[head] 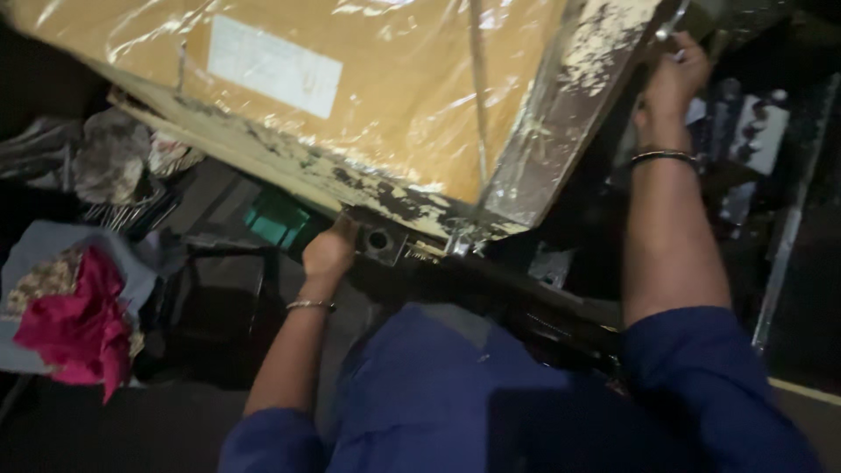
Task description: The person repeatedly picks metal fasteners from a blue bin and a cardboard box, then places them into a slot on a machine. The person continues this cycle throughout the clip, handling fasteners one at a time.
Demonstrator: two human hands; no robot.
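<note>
Dim workshop floor, cluttered and poorly lit; detail is lost at the frame edges.

Largest item: a flat brown board wrapped in clear plastic film (385, 96), tilted, filling the frame from 10 to 1 o'clock. It sits in a worn metal frame (561, 114) with flaking pale paint; the frame's corner points to 6 o'clock, near frame centre.

Label: one pale rectangular sticker (273, 66) at about 11 o'clock on the board, under the film. Print too blurred to make out.

Person's blue clothing (455, 403) fills the lower frame, 5 to 7 o'clock.

Red cloth bundle (79, 328) on a grey sheet at 8 o'clock. Crumpled grey rags (114, 158) at 9 to 10 o'clock. Small green object (276, 219) beneath the frame edge, kind not clear.

Right hand (670, 79), at 2 o'clock, is closed over the frame's upper right edge; dark bangle on the wrist. Left hand (331, 250), just left of centre, is curled up against the underside of the lower edge, beside a small metal socket (378, 238); thin bangle on the wrist. Its fingers are hidden, so the closeness of the grip cannot be told.

Risk, as judged: the film is slick and the load is held at only two points. A slipping palm could let the frame swing down onto the legs. Flaking, rough edges could cut the fingers.
</note>
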